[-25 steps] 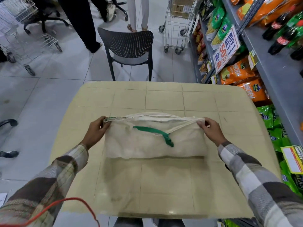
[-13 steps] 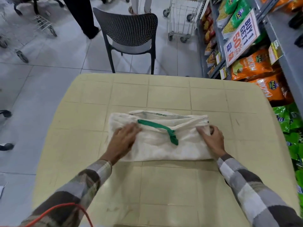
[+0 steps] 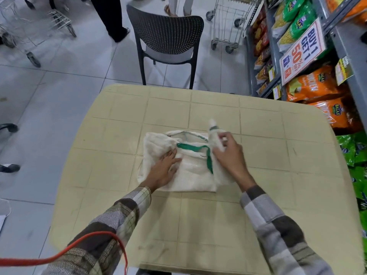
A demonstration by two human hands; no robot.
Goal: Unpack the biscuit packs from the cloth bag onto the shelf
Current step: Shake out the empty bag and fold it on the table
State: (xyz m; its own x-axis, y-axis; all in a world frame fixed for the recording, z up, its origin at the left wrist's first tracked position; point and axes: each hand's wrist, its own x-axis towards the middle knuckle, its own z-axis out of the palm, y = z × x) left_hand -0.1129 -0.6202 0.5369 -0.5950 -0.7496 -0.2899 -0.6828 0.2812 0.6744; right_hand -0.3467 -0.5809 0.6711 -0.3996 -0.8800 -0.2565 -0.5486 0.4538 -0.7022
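Cream cloth lies flat near the middle of the beige worktop (image 3: 198,225), a little toward its far edge. This is the cloth bag (image 3: 190,175).

The left hand (image 3: 164,169) rests on the bag's left half with straight, spread fingers and pins it down. A second ago it held the top left corner, with the bag stretched upright between both hands. Half a second ago the bag was already down flat.

The green strap (image 3: 190,148) lies across the upper middle of the bag and bends down toward the near edge.

The right hand (image 3: 230,157) pinches the bag's right end. That end is now lifted off the worktop and turned toward the centre. Half a second ago it lay pressed flat. The hand is blurred, so I cannot make out the exact grip.

The bag looks limp and thin, and no biscuit packs are visible on or beside it. I judge the unpacking done and the bag now being folded away.

Its long axis runs left to right, parallel to the near edge, though the raised end shortens it. The mouth faces the far edge.

The shelf (image 3: 346,48) stands along the right side and carries orange and green snack bags (image 3: 309,86).
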